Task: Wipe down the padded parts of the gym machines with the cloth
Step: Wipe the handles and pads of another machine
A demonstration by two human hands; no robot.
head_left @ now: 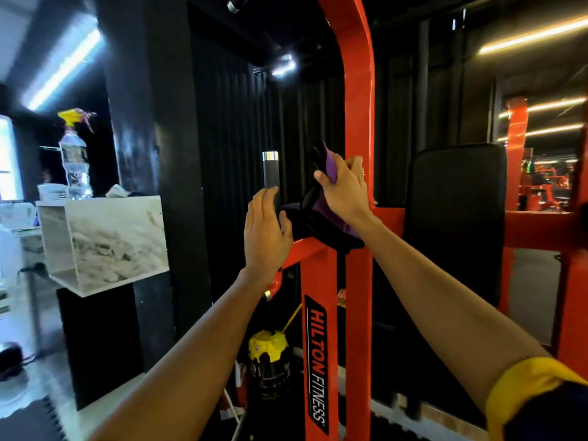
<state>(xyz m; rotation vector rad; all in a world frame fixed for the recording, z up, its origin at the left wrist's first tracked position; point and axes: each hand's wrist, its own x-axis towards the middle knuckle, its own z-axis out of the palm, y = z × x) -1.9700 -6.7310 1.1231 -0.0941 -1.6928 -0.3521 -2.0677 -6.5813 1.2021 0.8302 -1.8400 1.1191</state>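
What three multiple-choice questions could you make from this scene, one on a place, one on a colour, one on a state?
1. Where is the bottle? A left of the frame; B right of the frame; C on the floor.
2. What colour is the frame? A blue; B red; C white.
3. What is the right hand doing? A hanging open; B making a bare fist; C gripping the cloth.
Answers: 1 A, it stands far to the frame's left. 2 B, its posts are plainly red. 3 C, its fingers curl round the cloth.
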